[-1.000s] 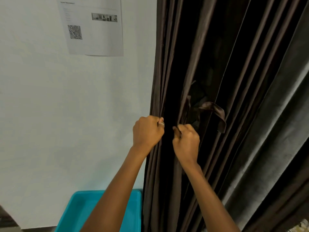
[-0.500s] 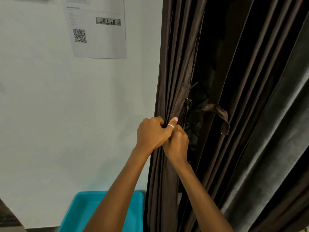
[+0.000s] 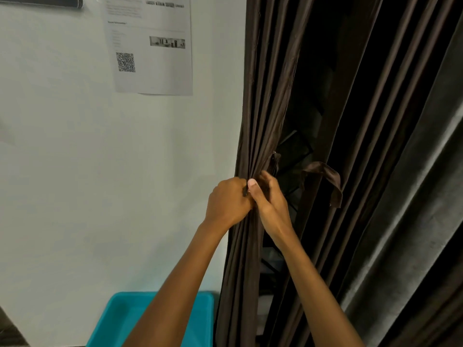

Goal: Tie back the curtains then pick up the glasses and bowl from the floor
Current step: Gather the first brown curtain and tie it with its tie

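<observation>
A dark brown curtain (image 3: 265,96) hangs at the right of a pale wall, its left edge gathered into tight folds. My left hand (image 3: 229,201) grips those gathered folds with curled fingers. Pressed against it from the right, my right hand (image 3: 271,204) pinches the same bunch between thumb and fingers. A brown tie-back strap (image 3: 325,174) loops out of the curtain just right of my hands, its end hanging free. A dark gap behind the curtain shows a black frame. No glasses or bowl are in view.
A turquoise plastic bin (image 3: 117,319) stands on the floor against the wall, under my left forearm. A printed sheet with a QR code (image 3: 152,46) is stuck on the wall above. A heavier grey-brown curtain (image 3: 413,221) fills the right side.
My hands were apart a second ago; the right one has moved left against the left one, and the curtain's edge is now bunched tighter between them. The view has tilted slightly down.
</observation>
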`<move>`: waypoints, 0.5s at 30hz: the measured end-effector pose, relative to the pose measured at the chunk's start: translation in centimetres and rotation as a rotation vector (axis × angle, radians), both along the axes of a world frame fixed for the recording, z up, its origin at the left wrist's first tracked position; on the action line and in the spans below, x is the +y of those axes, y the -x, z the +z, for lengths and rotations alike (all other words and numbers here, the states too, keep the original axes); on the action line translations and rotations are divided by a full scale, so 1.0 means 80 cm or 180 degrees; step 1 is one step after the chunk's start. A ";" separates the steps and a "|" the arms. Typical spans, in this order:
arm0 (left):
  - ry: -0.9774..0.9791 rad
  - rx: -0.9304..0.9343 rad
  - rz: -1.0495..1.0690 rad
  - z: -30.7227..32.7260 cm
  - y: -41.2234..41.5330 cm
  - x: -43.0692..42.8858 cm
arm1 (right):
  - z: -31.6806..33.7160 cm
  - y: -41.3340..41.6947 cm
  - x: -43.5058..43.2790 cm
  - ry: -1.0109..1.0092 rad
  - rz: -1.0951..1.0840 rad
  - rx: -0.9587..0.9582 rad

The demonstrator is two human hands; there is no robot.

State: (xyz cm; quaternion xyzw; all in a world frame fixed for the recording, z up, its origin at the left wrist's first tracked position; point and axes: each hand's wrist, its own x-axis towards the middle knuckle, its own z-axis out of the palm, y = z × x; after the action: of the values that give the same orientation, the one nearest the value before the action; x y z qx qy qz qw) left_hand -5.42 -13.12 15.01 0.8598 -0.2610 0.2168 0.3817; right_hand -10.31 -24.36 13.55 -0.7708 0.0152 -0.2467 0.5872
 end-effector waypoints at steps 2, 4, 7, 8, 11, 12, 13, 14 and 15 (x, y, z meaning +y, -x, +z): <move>0.0052 0.0051 -0.0240 0.000 0.002 -0.002 | 0.018 0.000 0.005 0.0158 0.0034 0.0239; -0.0024 0.0093 -0.0451 -0.001 -0.001 -0.003 | 0.030 -0.005 0.006 0.0235 -0.0195 0.0293; -0.0151 0.0195 -0.0964 -0.007 -0.007 0.005 | 0.035 -0.016 -0.006 0.0153 -0.0561 0.0056; -0.0069 0.0252 -0.1051 -0.009 -0.010 0.009 | 0.035 -0.017 -0.012 0.0090 -0.0626 0.0062; 0.0555 0.0233 -0.0634 -0.006 -0.014 0.016 | 0.036 -0.013 -0.025 -0.0201 -0.0607 0.0152; 0.0732 0.0233 -0.0385 -0.003 -0.016 0.016 | 0.037 -0.011 -0.028 -0.0282 -0.0561 0.0165; 0.0843 0.0291 -0.0195 0.000 -0.018 0.016 | 0.036 -0.010 -0.032 -0.0377 -0.0498 0.0169; 0.0895 0.0409 -0.0087 0.003 -0.021 0.016 | 0.037 -0.009 -0.035 -0.0471 -0.0426 0.0151; 0.0909 0.0561 -0.0053 0.007 -0.022 0.015 | 0.037 -0.007 -0.037 -0.0567 -0.0332 0.0127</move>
State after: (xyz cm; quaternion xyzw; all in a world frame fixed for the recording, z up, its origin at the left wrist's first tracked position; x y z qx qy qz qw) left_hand -3.62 -11.91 15.57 0.8102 -0.2002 0.1723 0.5232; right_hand -9.72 -27.34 16.51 -0.7184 0.0889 -0.2593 0.6394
